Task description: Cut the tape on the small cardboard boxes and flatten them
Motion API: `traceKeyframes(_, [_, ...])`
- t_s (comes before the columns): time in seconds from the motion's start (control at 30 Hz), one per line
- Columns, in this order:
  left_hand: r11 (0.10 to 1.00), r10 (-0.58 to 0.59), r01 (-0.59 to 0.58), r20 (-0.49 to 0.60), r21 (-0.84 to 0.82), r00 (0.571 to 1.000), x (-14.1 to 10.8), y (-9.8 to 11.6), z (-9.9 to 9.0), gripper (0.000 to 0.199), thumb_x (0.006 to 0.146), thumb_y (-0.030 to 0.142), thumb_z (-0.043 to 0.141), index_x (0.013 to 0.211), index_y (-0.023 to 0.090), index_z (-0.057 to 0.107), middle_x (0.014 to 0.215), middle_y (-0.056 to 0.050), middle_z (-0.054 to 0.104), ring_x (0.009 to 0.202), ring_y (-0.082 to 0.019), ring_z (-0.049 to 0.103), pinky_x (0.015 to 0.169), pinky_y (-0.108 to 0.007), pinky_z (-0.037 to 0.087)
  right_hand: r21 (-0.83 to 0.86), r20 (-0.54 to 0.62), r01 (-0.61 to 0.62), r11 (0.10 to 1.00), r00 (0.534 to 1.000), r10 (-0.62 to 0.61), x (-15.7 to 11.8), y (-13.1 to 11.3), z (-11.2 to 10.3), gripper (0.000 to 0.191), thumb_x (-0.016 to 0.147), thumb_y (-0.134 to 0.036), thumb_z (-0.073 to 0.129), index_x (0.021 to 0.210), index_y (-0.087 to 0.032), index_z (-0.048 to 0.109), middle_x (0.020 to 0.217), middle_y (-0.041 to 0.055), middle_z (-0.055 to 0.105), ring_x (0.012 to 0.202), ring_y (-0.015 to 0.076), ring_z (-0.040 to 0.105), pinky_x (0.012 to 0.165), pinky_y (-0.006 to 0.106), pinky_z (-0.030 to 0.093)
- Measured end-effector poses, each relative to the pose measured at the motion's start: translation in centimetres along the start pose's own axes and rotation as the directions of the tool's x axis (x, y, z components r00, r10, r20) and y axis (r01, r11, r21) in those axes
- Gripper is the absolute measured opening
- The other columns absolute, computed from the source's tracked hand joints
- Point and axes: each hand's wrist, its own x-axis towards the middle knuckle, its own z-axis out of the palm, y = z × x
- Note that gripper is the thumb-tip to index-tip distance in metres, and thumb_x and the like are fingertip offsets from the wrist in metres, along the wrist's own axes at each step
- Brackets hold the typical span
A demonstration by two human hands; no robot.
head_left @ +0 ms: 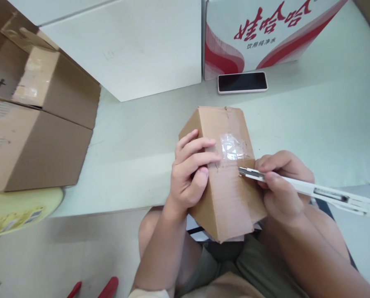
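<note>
A taped brown cardboard box [231, 198] stands tilted at the table's near edge, above my lap. My left hand [189, 174] grips its left side, with fingers wrapped over onto the taped face. In my right hand [282, 180] is a white utility knife [309, 188], pinched near its front. The blade's tip is at the tape on the box, just below a shiny patch of clear tape [233, 147]. The knife's handle points to the right.
A phone [242, 82] lies before a red and white carton [265, 33]. A large white box [141, 49] stands back left. Brown boxes [48, 145] and a yellow package [23, 211] are at the left, on a pale table [125, 165].
</note>
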Motion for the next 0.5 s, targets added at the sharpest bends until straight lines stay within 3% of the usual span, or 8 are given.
traceKeyframes(0.5, [0.999, 0.0, 0.0, -0.001, -0.049, 1.0, -0.09, -0.13, 0.03, 0.028, 0.109, 0.035, 0.045, 0.11, 0.028, 0.072, 0.127, -0.004, 0.075, 0.131, -0.026, 0.067, 0.124, -0.055, 0.047, 0.079, 0.004, 0.025, 0.997, 1.0, -0.025, 0.1, 0.31, 0.04, 0.016, 0.089, -0.036, 0.074, 0.08, -0.025, 0.066, 0.056, -0.0034, 0.049, 0.048, 0.0138, 0.038, 0.046, 0.033, 0.025])
